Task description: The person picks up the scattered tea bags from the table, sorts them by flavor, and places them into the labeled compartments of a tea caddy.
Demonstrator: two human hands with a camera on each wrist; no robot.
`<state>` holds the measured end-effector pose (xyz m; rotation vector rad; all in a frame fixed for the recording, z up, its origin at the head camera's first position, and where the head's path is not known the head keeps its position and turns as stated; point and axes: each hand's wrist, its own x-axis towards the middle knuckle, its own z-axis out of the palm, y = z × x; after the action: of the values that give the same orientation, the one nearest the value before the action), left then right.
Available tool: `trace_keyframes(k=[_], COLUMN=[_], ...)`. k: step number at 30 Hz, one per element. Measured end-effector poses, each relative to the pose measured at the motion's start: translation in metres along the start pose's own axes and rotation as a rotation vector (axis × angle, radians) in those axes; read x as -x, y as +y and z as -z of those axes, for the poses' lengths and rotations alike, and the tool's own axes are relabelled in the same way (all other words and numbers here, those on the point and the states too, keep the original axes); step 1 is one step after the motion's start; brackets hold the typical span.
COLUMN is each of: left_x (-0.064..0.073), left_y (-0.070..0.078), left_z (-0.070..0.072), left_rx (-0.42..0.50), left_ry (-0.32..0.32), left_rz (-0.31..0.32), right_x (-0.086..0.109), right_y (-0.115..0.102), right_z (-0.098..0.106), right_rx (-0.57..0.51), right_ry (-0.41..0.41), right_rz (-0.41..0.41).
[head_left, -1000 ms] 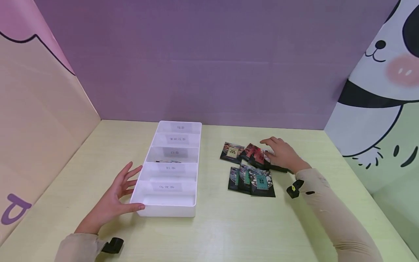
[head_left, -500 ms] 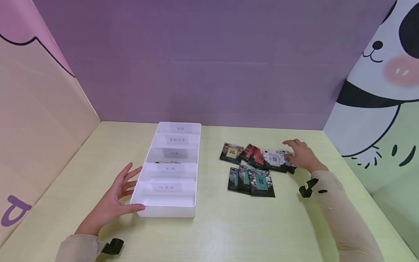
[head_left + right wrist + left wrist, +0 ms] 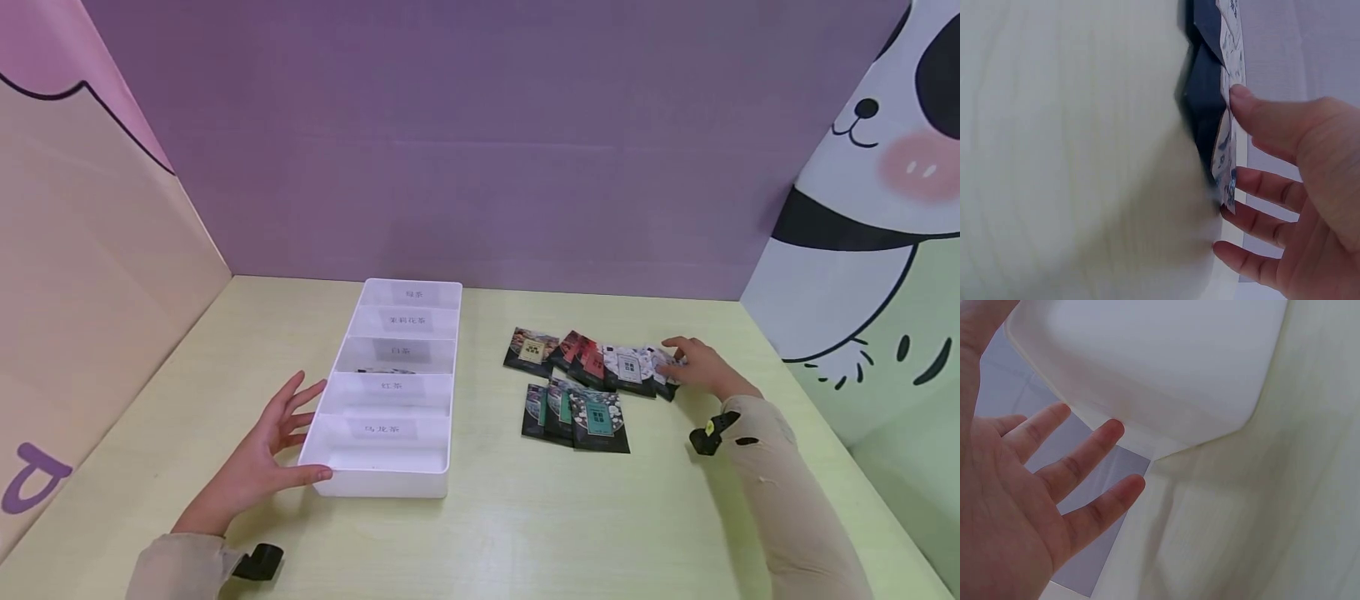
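Observation:
My left hand (image 3: 262, 458) rests at the near left corner of a white compartment box (image 3: 448, 425), thumb on the near rim and fingers spread along its side. In the left wrist view the box's wall (image 3: 1166, 406) rises over the spread fingers (image 3: 1100, 506). On the right lies a row of tea packets: one with a tan label (image 3: 532, 350), red ones (image 3: 588, 363), and a white-patterned one (image 3: 630, 368). My right hand (image 3: 701, 367) is at the rightmost white-patterned packet (image 3: 1225, 156), thumb touching its face, loosely bent fingers at its far edge.
Several green-labelled tea packets (image 3: 600, 419) overlap in front of that row. Inside the box's middle compartment a few packet edges (image 3: 386, 371) show. Each compartment bears a printed label (image 3: 392, 386). A purple wall (image 3: 487, 167) stands behind the table (image 3: 525, 533), with printed panels at both sides.
My right hand has moved right across the row, uncovering the white-patterned packets, and has come down at the rightmost one. The left hand and the box have stayed put.

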<state>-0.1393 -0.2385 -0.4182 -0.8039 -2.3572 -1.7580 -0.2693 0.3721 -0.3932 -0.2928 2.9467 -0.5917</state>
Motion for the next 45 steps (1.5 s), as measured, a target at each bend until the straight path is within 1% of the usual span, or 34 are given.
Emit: trace_keyframes(k=[2,5,10,13,15,18,21,25,28,35,45], left_x=[0.000,0.000,-0.001,-0.001,0.001,0.003,0.004,0.003,0.002,0.001,0.001], left_y=[0.000,0.001,0.002,0.002,0.002,0.001,-0.001,0.000,0.002,0.002,0.000], left_z=[0.001,0.002,0.001,0.000,0.000,0.000,0.001,0.000,0.000,0.001,0.001], left_rx=[0.002,0.007,0.017,0.021,0.019,0.013,0.010,0.013,0.018,0.022,0.018], left_ry=[-0.002,-0.006,-0.012,-0.008,-0.002,-0.001,-0.001,0.000,0.000,0.000,0.003], left_rz=[-0.006,-0.008,-0.004,0.001,0.001,-0.004,-0.004,0.003,0.002,-0.021,-0.010], right_x=[0.001,0.000,-0.003,-0.003,-0.002,0.002,0.005,0.006,0.007,0.009,0.014], right_y=[-0.001,-0.004,-0.001,0.002,0.006,0.010,0.014,0.015,0.012,0.007,-0.011], right_z=[0.001,0.002,0.006,0.009,0.010,0.011,0.014,0.024,0.033,0.049,0.063], right_rx=[-0.025,-0.074,-0.180,-0.233,-0.266,-0.288,-0.271,-0.239,-0.212,-0.144,-0.101], right_ry=[0.007,0.000,-0.030,-0.030,-0.025,0.004,0.033,0.050,0.059,0.113,0.158], right_rz=[0.004,-0.014,-0.116,-0.154,-0.146,-0.132,-0.127,-0.153,-0.165,-0.153,-0.161])
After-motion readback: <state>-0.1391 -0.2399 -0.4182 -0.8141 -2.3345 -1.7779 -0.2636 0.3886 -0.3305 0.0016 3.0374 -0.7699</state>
